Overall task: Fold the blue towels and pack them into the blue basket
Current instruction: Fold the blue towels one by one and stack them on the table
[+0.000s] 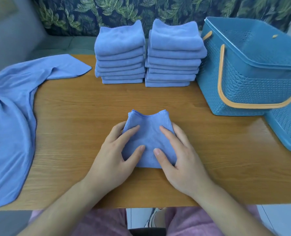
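A small folded blue towel [150, 132] lies on the wooden table [73, 116] in front of me. My left hand [117, 154] grips its left side and my right hand [177, 155] grips its right side, thumbs on top and fingers curled round the edges. Two stacks of folded blue towels stand at the back, the left stack [120, 55] and the right stack [173, 53]. The blue basket [253, 79] with orange handles sits at the right, and it looks empty inside.
An unfolded blue towel [12, 120] drapes over the table's left edge. A second blue basket piece or lid [287, 126] lies at the right under the basket. A leaf-patterned curtain hangs behind the stacks.
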Available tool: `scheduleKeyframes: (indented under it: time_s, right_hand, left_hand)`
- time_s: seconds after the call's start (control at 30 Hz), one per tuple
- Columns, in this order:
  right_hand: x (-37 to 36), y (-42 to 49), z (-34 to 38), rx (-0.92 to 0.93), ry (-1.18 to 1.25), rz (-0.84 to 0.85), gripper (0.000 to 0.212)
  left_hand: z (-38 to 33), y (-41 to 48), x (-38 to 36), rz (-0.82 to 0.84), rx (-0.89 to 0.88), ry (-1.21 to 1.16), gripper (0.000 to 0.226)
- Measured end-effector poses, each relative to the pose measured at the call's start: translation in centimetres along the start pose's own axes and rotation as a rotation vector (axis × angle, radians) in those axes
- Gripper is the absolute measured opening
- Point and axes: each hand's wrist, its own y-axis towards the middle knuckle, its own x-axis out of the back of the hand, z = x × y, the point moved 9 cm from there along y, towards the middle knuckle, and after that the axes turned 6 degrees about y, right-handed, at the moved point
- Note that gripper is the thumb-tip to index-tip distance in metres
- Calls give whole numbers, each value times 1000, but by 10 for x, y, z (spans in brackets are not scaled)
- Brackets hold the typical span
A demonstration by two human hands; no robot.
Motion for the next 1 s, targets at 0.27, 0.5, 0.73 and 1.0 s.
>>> scheduleKeyframes:
  time_s: [0.27,0.5,0.73,1.0]
  right_hand:
    - [9,8,15,-46,225,-25,56]
    - [45,108,81,123,195,-48,54]
    - [58,277,121,94,-91,53,58]
    - [19,351,81,-79,-566,311,38]
  left_hand:
    - [-6,3,32,-84,28,-207,52]
    - [-28,79,114,-213,25,-239,46]
    - [-10,224,178,-251,136,-164,49]
    - [55,299,144,-118,293,-170,52]
